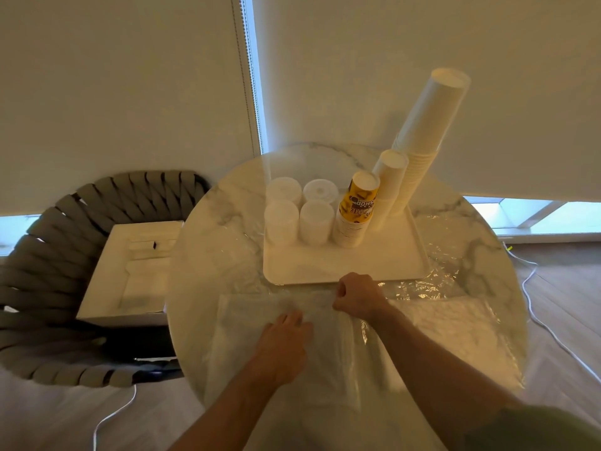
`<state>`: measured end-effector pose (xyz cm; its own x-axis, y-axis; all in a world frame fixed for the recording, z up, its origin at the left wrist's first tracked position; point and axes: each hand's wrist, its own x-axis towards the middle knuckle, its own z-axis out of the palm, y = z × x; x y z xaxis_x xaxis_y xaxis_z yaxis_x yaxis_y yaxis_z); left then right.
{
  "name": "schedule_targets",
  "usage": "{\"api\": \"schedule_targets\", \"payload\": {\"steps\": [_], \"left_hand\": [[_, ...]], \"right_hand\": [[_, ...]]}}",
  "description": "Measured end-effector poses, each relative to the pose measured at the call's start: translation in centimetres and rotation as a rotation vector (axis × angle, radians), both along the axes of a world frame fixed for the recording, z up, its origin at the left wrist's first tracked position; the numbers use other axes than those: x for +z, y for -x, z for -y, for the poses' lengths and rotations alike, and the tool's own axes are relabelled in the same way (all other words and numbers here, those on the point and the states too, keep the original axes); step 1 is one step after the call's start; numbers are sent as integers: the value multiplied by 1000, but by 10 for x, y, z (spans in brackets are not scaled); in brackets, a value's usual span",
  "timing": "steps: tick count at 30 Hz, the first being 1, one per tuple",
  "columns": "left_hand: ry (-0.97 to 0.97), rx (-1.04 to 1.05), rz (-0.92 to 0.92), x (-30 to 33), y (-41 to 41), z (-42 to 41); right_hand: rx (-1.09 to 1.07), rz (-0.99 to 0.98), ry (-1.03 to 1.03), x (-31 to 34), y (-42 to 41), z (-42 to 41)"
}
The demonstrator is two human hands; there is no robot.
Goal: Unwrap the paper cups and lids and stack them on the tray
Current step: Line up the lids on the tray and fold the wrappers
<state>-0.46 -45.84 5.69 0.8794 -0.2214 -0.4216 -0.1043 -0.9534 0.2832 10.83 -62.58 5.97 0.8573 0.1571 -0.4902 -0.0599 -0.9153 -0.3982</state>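
A white tray (328,271) sits on the round marble table (214,229). On it stand several stacks of white lids (299,216), a yellow printed cup stack (356,209), a short white cup stack (387,190) and a tall white cup stack (426,131), all upside down. Clear plastic wrap (435,323) lies spread on the table in front of the tray. My right hand (357,296) grips the wrap in a fist at the tray's near edge. My left hand (283,343) presses flat on the wrap, fingers forward.
A woven grey chair (48,288) stands to the left with an open white cardboard box (130,271) on its seat. White cables (540,320) run along the floor on both sides. Window blinds hang behind the table.
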Motion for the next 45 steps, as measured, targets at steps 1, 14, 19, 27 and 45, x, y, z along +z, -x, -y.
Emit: {"api": "schedule_targets", "payload": {"steps": [1, 14, 19, 27, 45], "left_hand": [[2, -2, 6, -1, 1, -1], [37, -5, 18, -6, 3, -7], [62, 0, 4, -6, 4, -9], [340, 277, 190, 1, -1, -18], [1068, 473, -65, 124, -44, -37]], "right_hand": [[6, 2, 1, 0, 0, -1], [152, -19, 130, 7, 4, -10], [258, -62, 174, 15, 4, -11], [294, 26, 0, 44, 6, -9], [-350, 407, -892, 163, -1, 55]]}}
